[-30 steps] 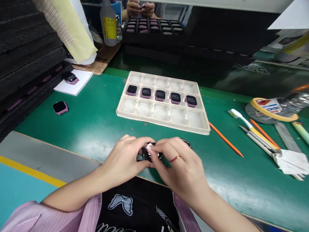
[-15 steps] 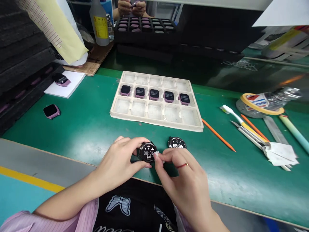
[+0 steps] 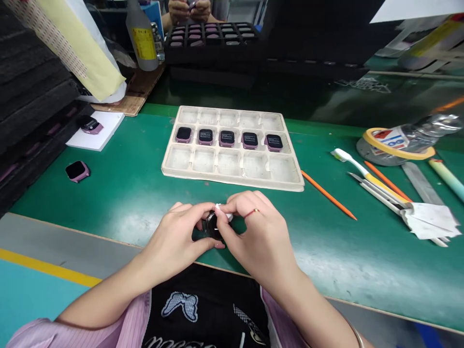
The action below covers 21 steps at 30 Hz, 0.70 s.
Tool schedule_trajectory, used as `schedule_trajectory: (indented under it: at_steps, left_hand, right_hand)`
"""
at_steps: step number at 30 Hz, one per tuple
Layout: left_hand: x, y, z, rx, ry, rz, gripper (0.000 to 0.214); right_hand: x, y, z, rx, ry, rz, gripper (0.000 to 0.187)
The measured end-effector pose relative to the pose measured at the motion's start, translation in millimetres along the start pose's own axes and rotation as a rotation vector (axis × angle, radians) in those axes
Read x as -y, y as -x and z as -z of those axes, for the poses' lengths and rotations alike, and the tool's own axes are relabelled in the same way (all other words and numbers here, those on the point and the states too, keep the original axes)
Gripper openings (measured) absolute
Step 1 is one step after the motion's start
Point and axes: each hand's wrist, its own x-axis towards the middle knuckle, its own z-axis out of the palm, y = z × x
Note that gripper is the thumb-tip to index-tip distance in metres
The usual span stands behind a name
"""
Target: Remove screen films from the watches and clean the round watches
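Note:
Near the bench's front edge, a round black smartwatch (image 3: 212, 227) is gripped at its rim between the thumb and fingers of my left hand (image 3: 177, 234). My right hand (image 3: 259, 232) pinches a small white wipe (image 3: 229, 217), which meets the upper edge of the watch face. Fingers of the right hand cover much of that face, and the part still showing is mostly dark. Beyond both hands, a pale plastic tray (image 3: 232, 181) carries a row of several purple square watches (image 3: 227, 138) in its middle compartments.
On the left are a loose purple watch (image 3: 77, 170), a white pad (image 3: 108, 126) bearing another, and stacked black foam trays (image 3: 32, 87). To the right lie an orange stick (image 3: 329, 195), a toothbrush (image 3: 350, 161), a craft knife (image 3: 377, 195) and a tape roll (image 3: 398, 153) around a bottle.
My right hand has moved left and up with the wipe, from the watch's right side to its upper edge. The second round watch is now hidden from view.

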Motion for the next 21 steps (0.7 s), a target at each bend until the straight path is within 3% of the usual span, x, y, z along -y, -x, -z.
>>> schedule_trajectory:
  at_steps: [5, 12, 16, 18, 21]
  left_hand:
    - [-1, 0, 0.8, 0.028, 0.01, 0.023, 0.048]
    - [-1, 0, 0.5, 0.007, -0.001, 0.043, 0.044]
    - [-1, 1, 0.6, 0.025, 0.011, 0.041, 0.047]
    - [-1, 1, 0.9, 0.028, 0.019, 0.04, 0.046]
    - [-2, 0, 1.7, 0.03, 0.018, 0.021, 0.045]
  right_hand:
    - [-3, 2, 9, 0.096, 0.019, -0.07, 0.018]
    - [2, -6, -1, 0.076, -0.013, -0.074, 0.019]
    - [0, 9, 12, 0.125, -0.007, -0.135, 0.019]
    - [-1, 20, 20, 0.102, -0.03, -0.145, 0.017]
    - [-3, 29, 26, -0.052, -0.059, -0.156, 0.013]
